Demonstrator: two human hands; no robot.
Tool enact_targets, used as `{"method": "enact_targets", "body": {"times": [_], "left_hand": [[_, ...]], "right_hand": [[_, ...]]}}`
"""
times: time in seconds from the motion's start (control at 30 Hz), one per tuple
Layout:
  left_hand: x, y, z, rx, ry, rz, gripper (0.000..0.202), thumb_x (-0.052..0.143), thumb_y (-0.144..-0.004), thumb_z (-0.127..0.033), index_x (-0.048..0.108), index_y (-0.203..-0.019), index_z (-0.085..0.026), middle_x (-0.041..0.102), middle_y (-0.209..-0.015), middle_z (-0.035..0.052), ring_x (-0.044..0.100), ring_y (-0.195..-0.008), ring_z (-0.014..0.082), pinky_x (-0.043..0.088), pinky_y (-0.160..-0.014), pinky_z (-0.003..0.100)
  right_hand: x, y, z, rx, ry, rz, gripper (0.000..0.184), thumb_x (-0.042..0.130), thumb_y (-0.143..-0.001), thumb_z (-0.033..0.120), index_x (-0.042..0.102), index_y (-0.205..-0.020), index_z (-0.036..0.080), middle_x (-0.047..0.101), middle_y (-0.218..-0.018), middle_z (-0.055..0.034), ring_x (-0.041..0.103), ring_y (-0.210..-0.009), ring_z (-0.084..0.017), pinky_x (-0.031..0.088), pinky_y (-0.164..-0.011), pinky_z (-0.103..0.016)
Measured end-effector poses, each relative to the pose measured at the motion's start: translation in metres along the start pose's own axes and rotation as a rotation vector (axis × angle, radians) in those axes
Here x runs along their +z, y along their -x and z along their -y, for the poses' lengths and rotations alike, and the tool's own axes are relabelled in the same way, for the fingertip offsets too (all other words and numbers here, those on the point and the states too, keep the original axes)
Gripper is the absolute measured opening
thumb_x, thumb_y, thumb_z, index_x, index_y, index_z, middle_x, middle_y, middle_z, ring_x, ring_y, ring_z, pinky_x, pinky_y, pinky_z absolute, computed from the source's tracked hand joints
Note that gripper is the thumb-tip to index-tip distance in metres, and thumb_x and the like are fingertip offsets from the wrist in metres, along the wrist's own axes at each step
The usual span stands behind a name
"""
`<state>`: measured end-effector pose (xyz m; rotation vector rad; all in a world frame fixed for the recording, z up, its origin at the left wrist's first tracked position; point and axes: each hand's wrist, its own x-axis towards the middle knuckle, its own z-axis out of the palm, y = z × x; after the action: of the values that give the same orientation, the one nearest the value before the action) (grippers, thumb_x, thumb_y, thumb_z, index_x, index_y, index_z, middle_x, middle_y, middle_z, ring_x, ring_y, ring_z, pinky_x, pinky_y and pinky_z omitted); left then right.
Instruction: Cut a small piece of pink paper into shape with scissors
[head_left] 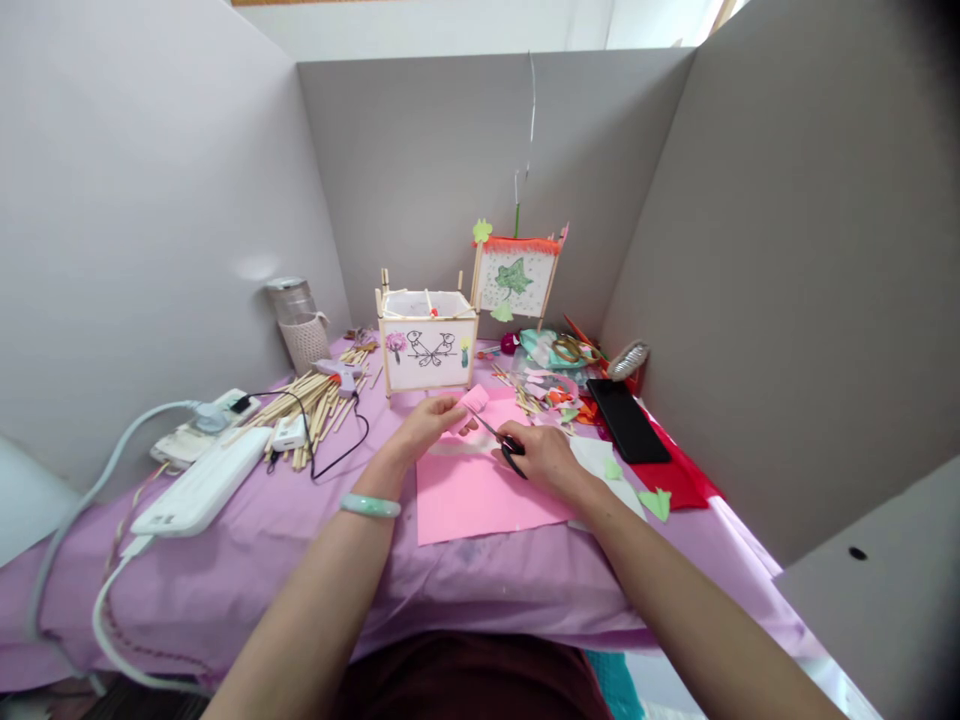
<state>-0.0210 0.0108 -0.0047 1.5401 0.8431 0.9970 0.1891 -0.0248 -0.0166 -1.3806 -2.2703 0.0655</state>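
Observation:
Between the fingers of my left hand (435, 422) is a small piece of pink paper (475, 398). My right hand (541, 455) grips black-handled scissors (511, 450), whose blades reach left to the small piece. Whether the blades are parted is too small to tell. Beneath both hands lies a large pink sheet (480, 500), partly covered by them. Just beyond stands a box-shaped lantern (430, 352) of sticks and white paper, with two birds and flowers drawn on its front.
A second lantern (517, 280) with a green leaf drawing stands behind. At left are wooden sticks (319, 412), a glue gun (341, 374), a white power bank (202, 482) with cables and a bottle (300, 325). A black phone (628, 420) and green paper scraps (655, 503) lie right.

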Motion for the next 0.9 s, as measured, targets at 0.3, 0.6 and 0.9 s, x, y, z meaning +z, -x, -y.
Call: {"method": "enact_targets", "body": {"times": [0.3, 0.6, 0.9], "left_hand": [[-0.001, 0.0, -0.006, 0.013, 0.108, -0.232, 0.029, 0.068, -0.068, -0.034, 0.066, -0.086, -0.01, 0.066, -0.08, 0.0068, 0.059, -0.069, 0.0139, 0.045, -0.067, 0.027], [-0.003, 0.001, -0.004, -0.01, 0.184, -0.255, 0.028, 0.071, -0.066, -0.034, 0.062, -0.077, -0.01, 0.06, -0.072, 0.003, 0.054, -0.061, 0.0109, 0.046, -0.066, 0.028], [-0.004, 0.001, -0.002, -0.005, 0.15, -0.258, 0.032, 0.072, -0.063, -0.035, 0.061, -0.083, -0.013, 0.059, -0.073, 0.0014, 0.055, -0.062, 0.0107, 0.045, -0.064, 0.026]], "right_hand": [[-0.009, 0.002, -0.003, 0.073, -0.039, 0.155, 0.037, 0.067, -0.073, 0.035, 0.057, -0.107, 0.023, 0.068, -0.083, -0.0014, 0.061, -0.074, -0.018, 0.033, -0.06, -0.022], [-0.021, 0.003, -0.013, -0.206, -0.1, 0.301, 0.046, 0.063, -0.074, 0.023, 0.058, -0.12, 0.022, 0.06, -0.104, -0.0069, 0.053, -0.097, -0.02, 0.037, -0.079, -0.026], [-0.021, 0.001, -0.015, -0.224, -0.082, 0.297, 0.027, 0.065, -0.075, 0.024, 0.069, -0.101, 0.022, 0.061, -0.1, -0.0063, 0.054, -0.093, -0.019, 0.039, -0.079, -0.028]]}}
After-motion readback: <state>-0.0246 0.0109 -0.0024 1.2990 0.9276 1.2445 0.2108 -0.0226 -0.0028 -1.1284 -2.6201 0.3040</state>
